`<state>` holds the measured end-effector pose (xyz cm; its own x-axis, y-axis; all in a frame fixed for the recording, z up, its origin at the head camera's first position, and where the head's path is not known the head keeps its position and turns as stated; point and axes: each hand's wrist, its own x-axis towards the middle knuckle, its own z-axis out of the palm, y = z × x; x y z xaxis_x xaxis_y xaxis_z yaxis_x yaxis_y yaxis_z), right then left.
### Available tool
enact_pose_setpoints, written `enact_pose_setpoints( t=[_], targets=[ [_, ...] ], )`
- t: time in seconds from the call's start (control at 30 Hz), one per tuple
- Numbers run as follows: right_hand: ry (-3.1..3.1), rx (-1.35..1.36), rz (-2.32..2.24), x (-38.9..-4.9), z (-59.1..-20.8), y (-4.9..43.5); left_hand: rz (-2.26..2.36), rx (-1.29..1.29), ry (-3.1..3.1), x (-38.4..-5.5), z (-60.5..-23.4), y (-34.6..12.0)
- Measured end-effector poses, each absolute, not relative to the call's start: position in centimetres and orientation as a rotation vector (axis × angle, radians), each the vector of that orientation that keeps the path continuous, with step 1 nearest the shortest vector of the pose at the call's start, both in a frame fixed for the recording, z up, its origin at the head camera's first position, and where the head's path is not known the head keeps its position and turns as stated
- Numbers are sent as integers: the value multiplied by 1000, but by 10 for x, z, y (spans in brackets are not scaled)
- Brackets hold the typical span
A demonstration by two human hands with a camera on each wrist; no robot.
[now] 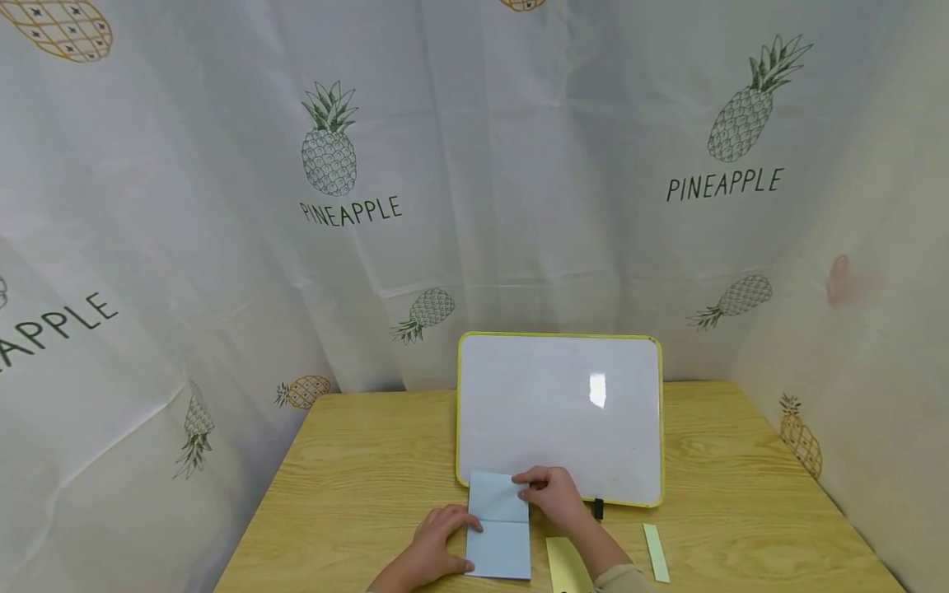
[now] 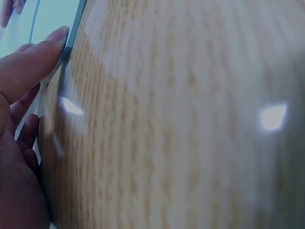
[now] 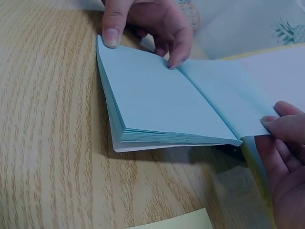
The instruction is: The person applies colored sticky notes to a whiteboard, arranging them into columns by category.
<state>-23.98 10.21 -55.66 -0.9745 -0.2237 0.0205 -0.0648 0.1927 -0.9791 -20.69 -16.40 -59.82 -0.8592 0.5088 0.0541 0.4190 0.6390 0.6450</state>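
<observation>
Well forward of the counter (image 1: 348, 461)'s back edge, the left hand (image 1: 437, 539) is holding a blue notepad (image 1: 500, 552) while the right hand (image 1: 556, 498) is pinching its upper leaf (image 1: 491, 496).

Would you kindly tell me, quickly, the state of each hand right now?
Left hand: open, thumb and a fingertip resting on the blue notepad.
Right hand: closed, pinching the turned-back page at its edge.
</observation>
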Motion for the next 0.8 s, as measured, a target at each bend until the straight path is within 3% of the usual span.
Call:
enact_pose_setpoints(
  t=[0.6,0.8],
  targets=[
    [2323,-79,-1982,-247,-541,117,1085,872,2736,-209,-599,-166],
    [2297,-88,-2021,-246,-534,122,1290,745,2609,-210,-596,-166]
  ],
)
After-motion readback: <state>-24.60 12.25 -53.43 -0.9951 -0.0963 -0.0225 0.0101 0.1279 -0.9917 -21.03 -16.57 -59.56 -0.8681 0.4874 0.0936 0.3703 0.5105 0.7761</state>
